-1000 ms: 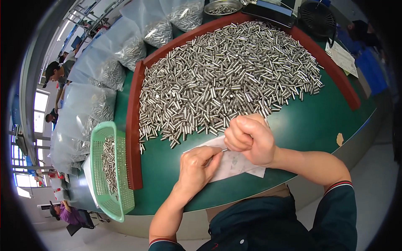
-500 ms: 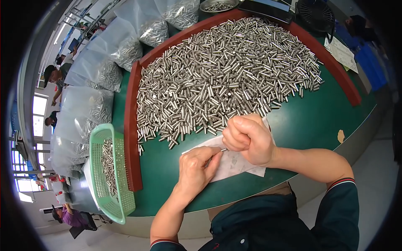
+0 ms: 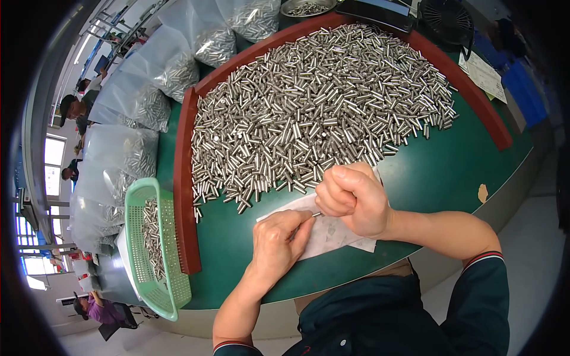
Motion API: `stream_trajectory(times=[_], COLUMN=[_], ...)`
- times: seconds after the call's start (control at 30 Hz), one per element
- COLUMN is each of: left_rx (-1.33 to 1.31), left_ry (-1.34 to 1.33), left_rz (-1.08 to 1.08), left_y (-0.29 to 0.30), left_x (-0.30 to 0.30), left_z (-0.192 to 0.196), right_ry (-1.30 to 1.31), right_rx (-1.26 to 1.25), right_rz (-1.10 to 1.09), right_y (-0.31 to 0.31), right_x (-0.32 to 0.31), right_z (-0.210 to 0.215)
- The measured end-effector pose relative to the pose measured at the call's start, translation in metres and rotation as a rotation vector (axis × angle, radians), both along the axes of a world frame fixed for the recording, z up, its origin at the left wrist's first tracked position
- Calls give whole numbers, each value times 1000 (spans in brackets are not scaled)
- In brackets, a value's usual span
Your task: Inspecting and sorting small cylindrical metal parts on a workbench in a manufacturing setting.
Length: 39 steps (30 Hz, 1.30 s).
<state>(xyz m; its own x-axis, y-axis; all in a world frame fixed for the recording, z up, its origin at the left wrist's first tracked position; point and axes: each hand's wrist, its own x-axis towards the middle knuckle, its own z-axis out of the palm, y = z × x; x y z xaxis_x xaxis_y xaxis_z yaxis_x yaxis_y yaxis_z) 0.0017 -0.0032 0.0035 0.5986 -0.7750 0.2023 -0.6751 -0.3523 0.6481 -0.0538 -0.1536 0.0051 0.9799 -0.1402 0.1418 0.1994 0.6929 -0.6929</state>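
Observation:
My left hand (image 3: 275, 238) is closed, thumb and forefinger pinched on a small shiny metal pin (image 3: 316, 214). The pin's bare end points at my right hand (image 3: 355, 199), a closed fist with the thumb on top. Whatever that fist holds is hidden by the fingers. Beneath both hands a whitish sheet of paper or cloth (image 3: 326, 236) lies on the green tabletop (image 3: 427, 178). Just beyond them spreads a large heap of similar metal pins (image 3: 320, 107).
A dark red wooden border (image 3: 186, 190) fences the heap. Left of it stands a light green plastic basket (image 3: 172, 285) with pins inside. Clear bags of pins (image 3: 148, 110) line the left side. At the back are a metal dish (image 3: 307, 8), a dark flat device (image 3: 377, 13) and a black fan (image 3: 445, 24).
Both hands keep nearly the same pose and place over the sheet. The surroundings at left shift slightly in the picture.

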Motion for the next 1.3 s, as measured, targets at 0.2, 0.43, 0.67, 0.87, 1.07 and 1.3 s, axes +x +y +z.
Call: stream_trajectory(times=[0.2,0.43,0.67,0.87,1.07,1.3], left_rx=[4,-2,19,22,-652,-639], left_ry=[-8,-46,-40,-67,1582,1516], left_rz=[0,-11,-20,40,7,57], left_y=[-1,0,-4,-3,17,22], left_x=[-1,-1,-3,-10,20,28], left_z=[-1,-1,2,2,7,5], right_ry=[-1,-11,-11,23,42,45], right_rx=[-17,-133,-222,-164,-95,-92], right_rz=[20,2,-46,-20,23,6], right_y=[1,9,11,6,7,7], right_x=[-1,-3,1,-5,-3,0], right_z=[0,3,1,4,5,4])
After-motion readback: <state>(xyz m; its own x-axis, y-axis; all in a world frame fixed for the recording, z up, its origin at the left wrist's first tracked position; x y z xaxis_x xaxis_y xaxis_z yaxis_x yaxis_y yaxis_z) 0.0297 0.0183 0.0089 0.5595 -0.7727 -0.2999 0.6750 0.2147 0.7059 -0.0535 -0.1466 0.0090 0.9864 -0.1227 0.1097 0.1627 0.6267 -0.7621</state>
